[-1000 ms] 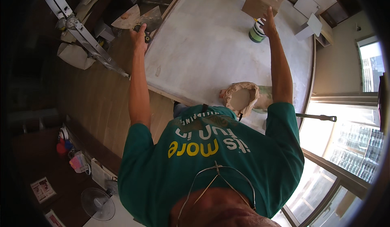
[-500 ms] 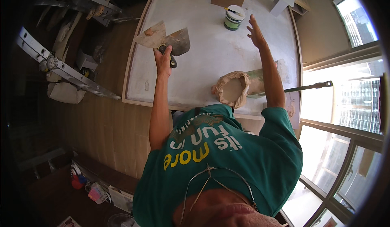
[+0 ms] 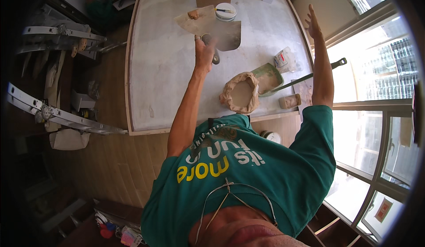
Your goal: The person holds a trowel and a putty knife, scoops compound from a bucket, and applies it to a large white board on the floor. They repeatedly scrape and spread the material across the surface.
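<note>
My left hand [image 3: 204, 56] is closed round the dark handles of two wide putty knives, held above the table. One has a pale, dirt-smeared blade [image 3: 188, 22]; the other's grey blade [image 3: 233, 38] fans out to the right and is partly blurred. Just beyond the blades stands a white-lidded bucket [image 3: 226, 11] with a brush lying on top. Stretched far out to the right, my right hand [image 3: 314, 24] has its fingers extended and holds nothing. It is near the table's right edge, by the window.
On the white table [image 3: 168, 79] stand an open paper bag of powder [image 3: 242, 94], a green tray [image 3: 268, 79], a plastic tub [image 3: 284, 60] and a small container [image 3: 290, 101]. A long dark handle [image 3: 310, 76] juts past the edge. Ladders [image 3: 66, 114] stand left; another person [image 3: 99, 8] is far left.
My left hand has carried the putty knives right, closer to the bucket. My right hand has swung outward to the right, uncovering the tray and tub. The whole view has shifted.
</note>
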The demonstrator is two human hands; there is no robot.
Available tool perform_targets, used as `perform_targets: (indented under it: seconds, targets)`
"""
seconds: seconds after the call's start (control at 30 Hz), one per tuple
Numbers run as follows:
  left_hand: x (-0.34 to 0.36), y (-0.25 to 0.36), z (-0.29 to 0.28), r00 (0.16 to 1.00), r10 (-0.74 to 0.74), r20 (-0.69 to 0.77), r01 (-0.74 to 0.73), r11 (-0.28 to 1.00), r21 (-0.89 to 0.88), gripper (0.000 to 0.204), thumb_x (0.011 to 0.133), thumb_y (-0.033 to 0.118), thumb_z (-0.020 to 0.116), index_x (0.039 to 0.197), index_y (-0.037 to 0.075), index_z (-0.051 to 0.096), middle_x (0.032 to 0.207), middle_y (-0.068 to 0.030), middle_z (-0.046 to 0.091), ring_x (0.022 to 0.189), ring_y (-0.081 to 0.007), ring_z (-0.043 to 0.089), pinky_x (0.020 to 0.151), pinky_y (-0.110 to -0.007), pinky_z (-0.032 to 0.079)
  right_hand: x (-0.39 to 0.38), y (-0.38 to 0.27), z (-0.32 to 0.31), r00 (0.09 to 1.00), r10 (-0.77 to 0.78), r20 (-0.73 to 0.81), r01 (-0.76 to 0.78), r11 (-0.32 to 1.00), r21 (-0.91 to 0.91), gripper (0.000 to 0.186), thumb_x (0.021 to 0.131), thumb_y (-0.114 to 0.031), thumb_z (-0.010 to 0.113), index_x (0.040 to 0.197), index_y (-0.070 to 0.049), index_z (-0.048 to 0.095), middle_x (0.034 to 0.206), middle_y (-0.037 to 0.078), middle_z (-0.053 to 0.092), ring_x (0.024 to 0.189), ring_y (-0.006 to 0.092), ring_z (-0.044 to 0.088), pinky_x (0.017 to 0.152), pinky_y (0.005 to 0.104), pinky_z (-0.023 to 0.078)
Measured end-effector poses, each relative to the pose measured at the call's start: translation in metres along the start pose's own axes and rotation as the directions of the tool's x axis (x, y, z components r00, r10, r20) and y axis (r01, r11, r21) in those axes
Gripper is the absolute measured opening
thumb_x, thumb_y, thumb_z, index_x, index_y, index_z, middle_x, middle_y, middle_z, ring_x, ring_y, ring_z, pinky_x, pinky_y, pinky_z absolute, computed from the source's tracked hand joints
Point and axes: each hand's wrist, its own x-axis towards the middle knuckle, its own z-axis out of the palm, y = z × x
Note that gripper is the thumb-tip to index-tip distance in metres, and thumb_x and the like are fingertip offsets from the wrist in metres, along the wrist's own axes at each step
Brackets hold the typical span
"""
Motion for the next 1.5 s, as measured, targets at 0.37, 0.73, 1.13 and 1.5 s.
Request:
perform_targets:
  seconds: [0.37,0.73,1.13,1.5]
  targets:
    - [0.056,0.065,-0.172,0.904,0.243,-0.352,-0.143,0.947,0.289,0.06,0.085,0.004,0.067,0.137,0.0,0.037,0.126,-0.0122,0.052,0.117,-0.0219,0.051,0.103,-0.033,0.041,0.03,-0.007,0.206,0.946,0.041,0.323,-0.098,0.981,0.165,0.116,0.075,-0.087,0.049,0.159,-0.023,0.001,0.162,0.023,-0.002,0.147,0.0488,0.004,0.11,0.073,0.006]
    - [0.042,0.14,-0.29,0.733,0.401,-0.549,-0.221,0.904,0.366,0.061,0.085,0.008,0.07,0.137,0.0,0.04,0.131,-0.0128,0.052,0.116,-0.0227,0.054,0.099,-0.033,0.044,0.015,-0.081,0.39,0.762,-0.041,0.647,-0.099,0.979,0.179,0.114,0.076,-0.087,0.046,0.159,-0.021,0.004,0.164,0.017,0.001,0.149,0.0434,0.004,0.114,0.0678,0.009]
    - [-0.069,0.056,-0.195,0.81,0.278,-0.517,-0.127,0.943,0.308,0.06,0.088,0.006,0.064,0.141,0.004,0.037,0.129,-0.0097,0.049,0.116,-0.0206,0.05,0.103,-0.033,0.039,-0.047,0.036,0.24,0.713,-0.048,0.699,0.692,0.208,-0.692,0.104,0.073,-0.081,0.06,0.154,-0.023,0.029,0.157,0.015,0.029,0.146,0.0394,0.023,0.108,0.0763,0.016]
    - [-0.068,0.034,-0.094,0.926,0.092,-0.367,-0.06,0.993,0.099,0.059,0.09,0.003,0.06,0.142,0.003,0.033,0.124,-0.0059,0.048,0.107,-0.0141,0.048,0.098,-0.029,0.039,0.051,0.011,-0.045,0.993,0.098,-0.063,-0.07,0.068,-0.995,0.121,0.06,-0.082,0.07,0.157,-0.029,0.019,0.162,0.018,0.016,0.147,0.0463,0.016,0.109,0.0755,0.014]
